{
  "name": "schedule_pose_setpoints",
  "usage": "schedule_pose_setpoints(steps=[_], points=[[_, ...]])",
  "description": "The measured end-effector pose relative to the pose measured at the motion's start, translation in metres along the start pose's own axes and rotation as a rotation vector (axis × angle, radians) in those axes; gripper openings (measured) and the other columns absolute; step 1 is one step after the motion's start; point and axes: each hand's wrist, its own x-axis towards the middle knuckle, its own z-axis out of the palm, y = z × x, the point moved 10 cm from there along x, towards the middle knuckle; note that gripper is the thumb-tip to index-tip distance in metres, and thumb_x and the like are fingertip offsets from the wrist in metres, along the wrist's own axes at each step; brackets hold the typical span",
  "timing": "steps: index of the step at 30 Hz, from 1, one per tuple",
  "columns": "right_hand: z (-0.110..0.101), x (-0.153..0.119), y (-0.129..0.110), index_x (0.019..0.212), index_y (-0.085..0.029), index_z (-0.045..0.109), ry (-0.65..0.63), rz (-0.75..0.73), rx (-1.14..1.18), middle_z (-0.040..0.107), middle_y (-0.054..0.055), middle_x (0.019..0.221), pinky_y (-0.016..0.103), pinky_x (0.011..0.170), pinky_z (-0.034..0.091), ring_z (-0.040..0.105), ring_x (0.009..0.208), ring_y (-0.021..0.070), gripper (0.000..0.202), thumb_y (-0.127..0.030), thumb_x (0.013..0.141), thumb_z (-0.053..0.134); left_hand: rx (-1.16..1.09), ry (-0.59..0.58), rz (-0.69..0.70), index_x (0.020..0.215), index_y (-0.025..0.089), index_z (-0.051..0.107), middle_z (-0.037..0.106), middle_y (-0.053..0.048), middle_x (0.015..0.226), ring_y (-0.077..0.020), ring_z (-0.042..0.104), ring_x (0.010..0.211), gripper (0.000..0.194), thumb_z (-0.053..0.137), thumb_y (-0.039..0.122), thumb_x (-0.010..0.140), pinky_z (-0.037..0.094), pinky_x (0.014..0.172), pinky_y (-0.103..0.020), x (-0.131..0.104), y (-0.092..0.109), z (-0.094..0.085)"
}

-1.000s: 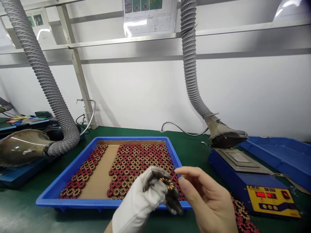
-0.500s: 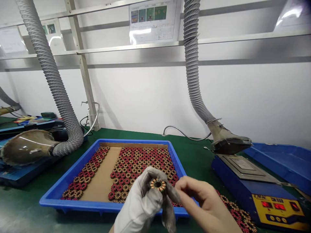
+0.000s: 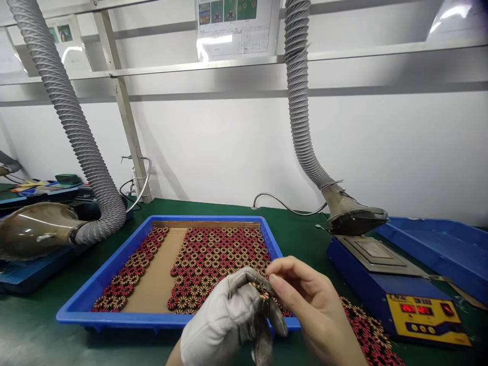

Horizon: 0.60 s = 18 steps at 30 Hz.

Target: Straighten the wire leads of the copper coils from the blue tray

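Observation:
My left hand [image 3: 224, 315], in a white glove with greyed fingertips, grips a small copper-wound motor stator [image 3: 262, 293] between thumb and fingers. The stator is tilted and partly hidden by the glove. My bare right hand [image 3: 310, 300] is close on its right, with thumb and forefinger pinched together at the gloved fingertips. What lies in that pinch is too small to make out. Behind both hands is a blue tray [image 3: 110, 319], where rows of red and copper-coloured stators [image 3: 224, 254] lie on cardboard [image 3: 152, 284].
On the right stands a blue heated unit [image 3: 381, 284] with red digits and a metal top, under a fume hood [image 3: 354, 216]. More stators [image 3: 368, 330] lie beside it. Another blue tray [image 3: 438, 244] is behind. A second hood [image 3: 41, 231] hangs at left.
The stator has turned from facing me to tilted and half covered. My right hand has moved slightly up and left, its fingertips now at the gloved fingers. The view has shifted slightly.

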Motion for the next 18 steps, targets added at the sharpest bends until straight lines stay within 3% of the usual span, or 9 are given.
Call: schedule_pose_setpoints(steps=[2, 7, 14, 18], points=[[0.002, 0.001, 0.000, 0.090, -0.025, 0.072, -0.022, 0.006, -0.031, 0.061, 0.000, 0.075, 0.021, 0.059, 0.042, 0.052, 0.066, 0.0137, 0.017, -0.041, 0.089, 0.068, 0.013, 0.012, -0.014, 0.082, 0.016, 0.071, 0.065, -0.001, 0.071, -0.0106, 0.061, 0.065, 0.046, 0.087, 0.052, 0.058, 0.047, 0.064, -0.020, 0.002, 0.000, 0.000], [0.002, 0.000, -0.013, 0.071, -0.021, 0.069, 0.022, -0.120, -0.056, 0.055, -0.002, 0.065, 0.023, 0.055, 0.036, 0.046, 0.060, 0.0130, 0.023, -0.034, 0.089, 0.067, 0.118, 0.052, -0.044, 0.072, 0.015, 0.066, 0.063, -0.002, 0.066, -0.0132, 0.059, 0.060, 0.041, 0.085, 0.050, 0.063, 0.048, 0.062, -0.025, 0.005, 0.000, -0.003], [0.007, -0.003, -0.017, 0.068, -0.019, 0.066, 0.033, -0.158, -0.110, 0.051, -0.001, 0.063, 0.026, 0.052, 0.032, 0.043, 0.058, 0.0139, 0.026, -0.033, 0.091, 0.063, 0.048, 0.144, -0.059, 0.071, 0.015, 0.069, 0.063, -0.002, 0.067, -0.0139, 0.060, 0.063, 0.043, 0.090, 0.048, 0.055, 0.051, 0.065, -0.026, 0.000, 0.000, -0.004], [-0.002, -0.003, -0.015, 0.069, -0.021, 0.065, 0.105, -0.154, -0.086, 0.052, -0.002, 0.064, 0.024, 0.053, 0.035, 0.044, 0.058, 0.0130, 0.025, -0.033, 0.092, 0.063, 0.022, 0.071, -0.067, 0.076, 0.013, 0.072, 0.065, -0.003, 0.067, -0.0133, 0.061, 0.061, 0.040, 0.087, 0.047, 0.061, 0.050, 0.063, -0.024, -0.001, -0.004, -0.001]])
